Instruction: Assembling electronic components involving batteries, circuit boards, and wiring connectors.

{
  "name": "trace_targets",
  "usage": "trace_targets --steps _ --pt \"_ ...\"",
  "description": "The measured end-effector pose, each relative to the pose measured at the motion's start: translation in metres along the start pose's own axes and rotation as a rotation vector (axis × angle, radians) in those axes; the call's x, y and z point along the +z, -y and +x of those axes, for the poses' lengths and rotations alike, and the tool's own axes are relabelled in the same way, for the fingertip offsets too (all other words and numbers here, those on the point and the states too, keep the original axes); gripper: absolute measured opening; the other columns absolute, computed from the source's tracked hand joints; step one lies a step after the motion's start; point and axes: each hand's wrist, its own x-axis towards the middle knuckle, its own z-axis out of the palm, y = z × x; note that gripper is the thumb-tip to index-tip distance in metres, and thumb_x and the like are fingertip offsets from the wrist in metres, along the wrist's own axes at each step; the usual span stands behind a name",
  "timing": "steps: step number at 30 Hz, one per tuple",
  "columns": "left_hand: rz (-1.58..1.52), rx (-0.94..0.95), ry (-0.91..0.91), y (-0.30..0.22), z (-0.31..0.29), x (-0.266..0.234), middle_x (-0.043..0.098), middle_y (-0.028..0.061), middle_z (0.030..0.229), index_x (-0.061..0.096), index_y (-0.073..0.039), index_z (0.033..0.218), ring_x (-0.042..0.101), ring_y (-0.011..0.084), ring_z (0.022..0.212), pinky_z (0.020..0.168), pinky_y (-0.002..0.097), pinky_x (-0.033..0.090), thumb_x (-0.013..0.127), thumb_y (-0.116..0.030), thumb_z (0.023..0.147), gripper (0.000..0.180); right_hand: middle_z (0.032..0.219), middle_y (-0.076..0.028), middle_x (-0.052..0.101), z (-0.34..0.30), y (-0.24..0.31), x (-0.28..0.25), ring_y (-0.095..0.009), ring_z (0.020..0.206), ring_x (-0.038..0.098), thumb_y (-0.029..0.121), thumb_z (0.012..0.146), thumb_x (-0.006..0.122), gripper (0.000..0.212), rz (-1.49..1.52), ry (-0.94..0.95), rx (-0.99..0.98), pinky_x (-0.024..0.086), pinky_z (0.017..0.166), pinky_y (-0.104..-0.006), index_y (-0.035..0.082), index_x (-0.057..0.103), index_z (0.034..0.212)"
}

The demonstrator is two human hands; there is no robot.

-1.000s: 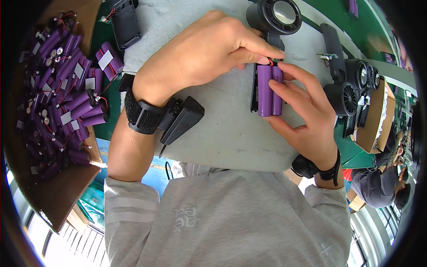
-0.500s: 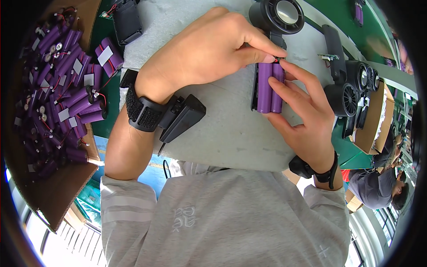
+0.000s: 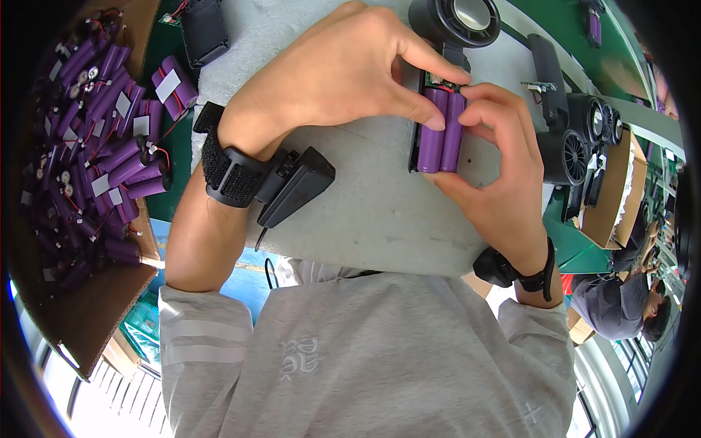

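A purple two-cell battery pack sits in the open black handle of a handheld fan, whose round head points away from me. Red wires and a small green circuit board show above the cells. My left hand reaches over from the left, its thumb pressed on the left cell and its index fingertip at the handle's upper end. My right hand grips from the right: the thumb is at the pack's lower end, the bent fingers along its upper right side.
A cardboard box heaped with purple battery packs stands at the left, one pack beside it. A black handle shell lies at the far left. More fans and a small box are at the right. Another person sits beyond.
My left thumb has moved from the wires down onto the left cell, uncovering the wires and board. My right fingers have drawn back from the cells' front to their right side.
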Motion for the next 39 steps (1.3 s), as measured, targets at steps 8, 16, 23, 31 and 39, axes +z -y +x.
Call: trace_targets --steps 8,16,23,31,39 --pt "0.002 0.049 -0.119 0.021 0.002 0.018 0.067 0.0111 0.078 0.073 -0.011 0.107 0.058 0.0200 0.063 0.059 0.0306 0.046 0.078 -0.008 0.073 0.035 0.124 -0.010 0.049 0.010 0.008 -0.002 -0.026 0.111 0.055 -0.002 0.057 0.082 0.059 0.012 0.031 0.120 0.049 0.085 -0.0359 0.007 0.055 0.109" --pt "0.007 0.000 -0.120 0.017 -0.001 0.013 0.071 0.0163 0.082 0.074 -0.012 0.106 0.064 0.0242 0.063 0.064 0.0331 0.051 0.082 -0.014 0.067 0.040 0.125 -0.010 0.047 0.011 0.008 -0.007 -0.028 0.113 0.054 0.000 0.056 0.083 0.068 0.066 0.064 0.068 0.049 0.089 -0.0366 0.008 0.055 0.119" --pt "0.033 0.006 -0.102 0.013 -0.004 0.013 0.071 0.0140 0.080 0.074 -0.011 0.108 0.063 0.0185 0.064 0.064 0.0308 0.050 0.083 -0.014 0.067 0.043 0.125 -0.011 0.049 0.001 0.008 -0.007 -0.030 0.114 0.054 0.001 0.055 0.085 0.078 -0.005 0.096 0.011 0.049 0.094 -0.0380 0.006 0.056 0.127" --pt "0.068 0.089 -0.124 0.015 -0.002 0.011 0.070 0.0135 0.075 0.074 -0.012 0.109 0.062 0.0163 0.062 0.060 0.0300 0.048 0.082 -0.011 0.067 0.043 0.126 -0.012 0.050 -0.004 0.009 -0.001 -0.030 0.114 0.055 0.002 0.055 0.086 0.078 -0.059 0.044 -0.026 0.049 0.094 -0.0374 0.003 0.058 0.128" --pt "0.219 0.123 -0.307 0.021 0.001 0.014 0.069 0.0132 0.097 0.071 -0.013 0.113 0.066 0.0267 0.074 0.070 0.0354 0.053 0.079 -0.012 0.071 0.043 0.131 -0.017 0.047 0.017 -0.002 0.001 -0.035 0.117 0.053 0.002 0.065 0.081 0.070 -0.236 -0.029 -0.052 0.047 0.095 -0.0398 0.002 0.055 0.130"
